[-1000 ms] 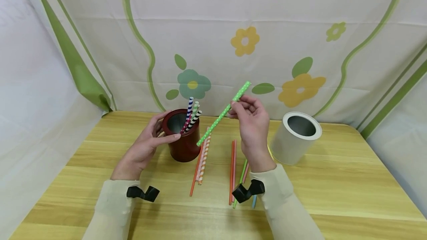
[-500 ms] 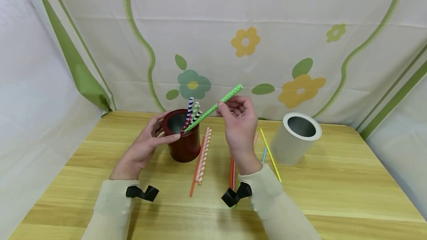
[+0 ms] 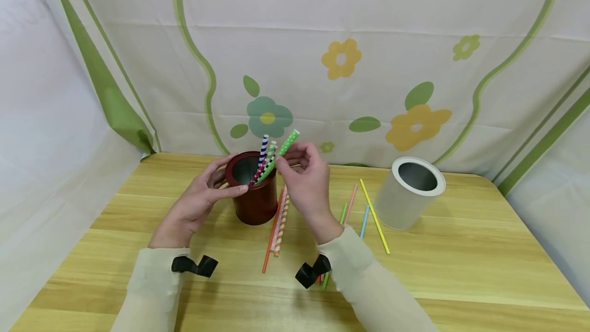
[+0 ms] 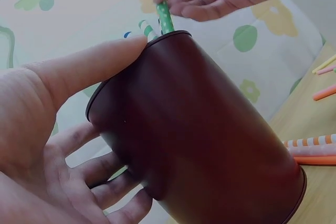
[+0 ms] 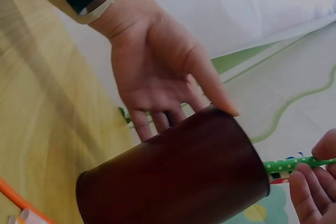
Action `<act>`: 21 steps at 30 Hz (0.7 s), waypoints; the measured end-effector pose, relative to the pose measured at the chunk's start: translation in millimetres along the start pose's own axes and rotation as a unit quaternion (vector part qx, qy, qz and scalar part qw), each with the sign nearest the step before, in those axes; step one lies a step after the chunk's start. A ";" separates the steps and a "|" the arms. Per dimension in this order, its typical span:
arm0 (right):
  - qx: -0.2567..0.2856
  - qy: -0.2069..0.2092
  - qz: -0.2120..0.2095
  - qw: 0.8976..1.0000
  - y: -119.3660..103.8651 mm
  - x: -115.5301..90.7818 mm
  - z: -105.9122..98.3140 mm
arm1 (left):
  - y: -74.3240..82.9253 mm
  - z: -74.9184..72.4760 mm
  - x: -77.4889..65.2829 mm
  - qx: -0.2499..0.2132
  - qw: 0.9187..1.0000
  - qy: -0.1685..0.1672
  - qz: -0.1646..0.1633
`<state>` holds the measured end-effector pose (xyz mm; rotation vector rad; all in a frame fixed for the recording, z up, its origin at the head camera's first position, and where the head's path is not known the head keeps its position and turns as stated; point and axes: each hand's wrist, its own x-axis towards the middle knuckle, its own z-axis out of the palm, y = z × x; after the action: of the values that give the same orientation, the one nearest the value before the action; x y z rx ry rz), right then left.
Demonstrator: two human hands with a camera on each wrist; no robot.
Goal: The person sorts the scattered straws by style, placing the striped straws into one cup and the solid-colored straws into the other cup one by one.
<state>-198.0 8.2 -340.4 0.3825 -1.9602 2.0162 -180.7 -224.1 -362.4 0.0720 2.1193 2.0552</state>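
In the head view a dark red cylindrical canister (image 3: 256,206) stands on the table. My left hand (image 3: 195,201) holds its left side, thumb near the rim and fingers behind, as the left wrist view also shows. My right hand (image 3: 306,181) pinches a green straw with white dots (image 3: 289,142) between thumb and fingers. The straw's lower end is inside the canister and its upper end leans to the right. Several patterned straws stand in the canister, among them a blue-and-white striped straw (image 3: 263,148). Their lower ends are hidden inside.
An orange straw (image 3: 269,250), a pink one and an orange-and-white striped straw (image 3: 283,227) lie right of the canister. Farther right lie several more, including a yellow straw (image 3: 375,219) and a blue straw (image 3: 364,221). A white canister (image 3: 400,201) stands at the right, beside the yellow straw.
My right hand has moved left with the dotted green straw, whose lower end went from outside the canister to inside it. The left hand has stayed on the canister.
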 end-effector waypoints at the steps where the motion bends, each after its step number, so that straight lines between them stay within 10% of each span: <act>1: -0.006 -0.004 0.004 1.000 1.7 -0.8 0.6 | 0.0 -0.3 0.0 0.002 1.000 -0.001 0.000; 21: -0.052 -0.052 0.050 0.996 18.2 -5.5 2.2 | 4.3 -3.3 0.4 0.023 1.000 -0.014 -0.014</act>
<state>-200.2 5.4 -359.2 0.3782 -2.1780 1.9793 -182.0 -227.2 -358.1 0.0775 2.1394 1.9779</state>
